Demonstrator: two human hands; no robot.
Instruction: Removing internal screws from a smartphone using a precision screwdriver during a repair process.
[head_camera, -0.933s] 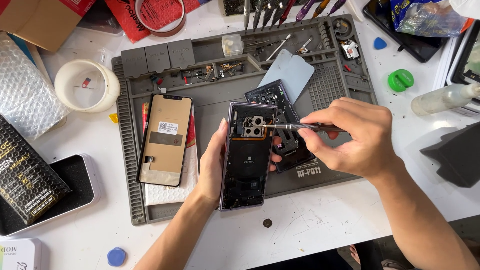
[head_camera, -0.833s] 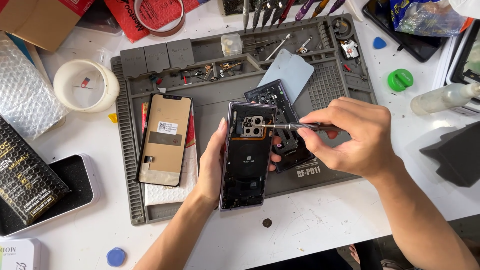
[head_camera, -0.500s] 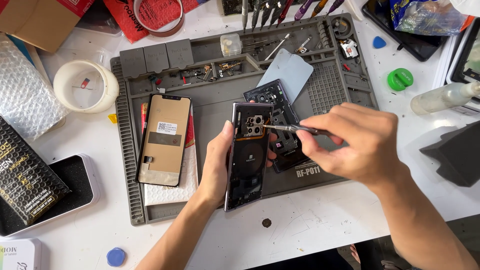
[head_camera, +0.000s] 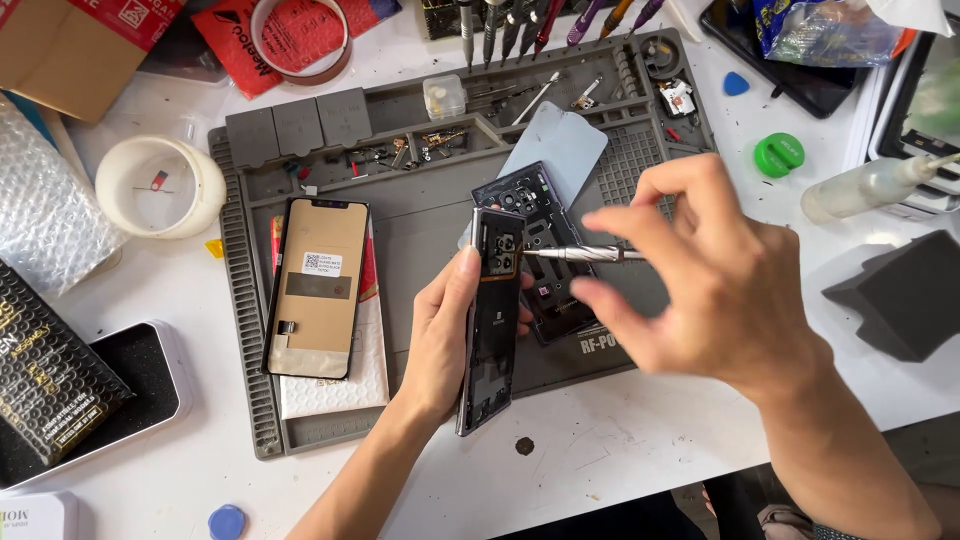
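Note:
My left hand (head_camera: 440, 335) grips a dark opened phone body (head_camera: 490, 330), tilted up on its long edge above the grey work mat (head_camera: 420, 225). My right hand (head_camera: 700, 280) holds a metal screwdriver (head_camera: 580, 254), its tip pointing left at the camera area near the phone's top. Behind the phone lies a black back cover (head_camera: 540, 215) with camera holes, resting on a pale blue-grey panel (head_camera: 565, 150).
On the mat's left lies a display panel (head_camera: 318, 285), copper side up, on a white pouch. Small screws and parts fill the mat's top trays (head_camera: 420, 150). Around it: tape rolls (head_camera: 160, 185), a squeeze bottle (head_camera: 870, 185), a dark foam block (head_camera: 900, 290), boxes at left.
My left hand has tilted the phone body from lying flat up onto its edge. My right hand has lifted and shifted right, keeping the screwdriver tip at the phone's top.

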